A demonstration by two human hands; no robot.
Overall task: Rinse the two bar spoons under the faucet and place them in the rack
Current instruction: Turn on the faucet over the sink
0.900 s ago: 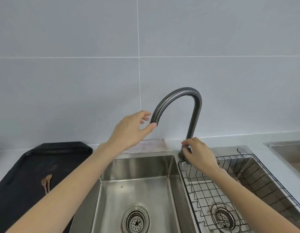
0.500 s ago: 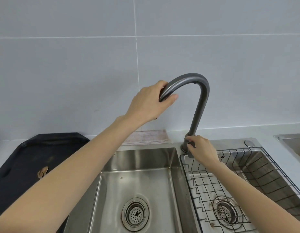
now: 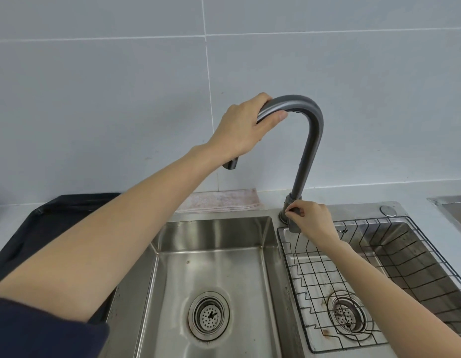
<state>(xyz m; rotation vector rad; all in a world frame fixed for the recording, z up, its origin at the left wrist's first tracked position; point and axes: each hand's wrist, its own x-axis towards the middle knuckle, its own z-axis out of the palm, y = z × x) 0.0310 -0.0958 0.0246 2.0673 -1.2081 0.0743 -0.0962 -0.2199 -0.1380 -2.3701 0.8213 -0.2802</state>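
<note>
- Left hand [image 3: 242,127] wraps the dark grey curved metal faucet [image 3: 310,140] at centre frame, its outlet pointing down over the left steel sink basin [image 3: 211,254].
- Right hand [image 3: 312,223] pinches the faucet's base lever.
- Bar spoons: not visible.
- Black wire rack [image 3: 379,267] sits lower right, nearer the right hand.

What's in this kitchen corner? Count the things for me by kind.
Sink basins: 2, left and right
Drain strainers: 2, left and right
Faucet: 1
Wire rack: 1
Black tray: 1
Cloth: 1
Hands: 2, left hand and right hand
Total: 10
</note>
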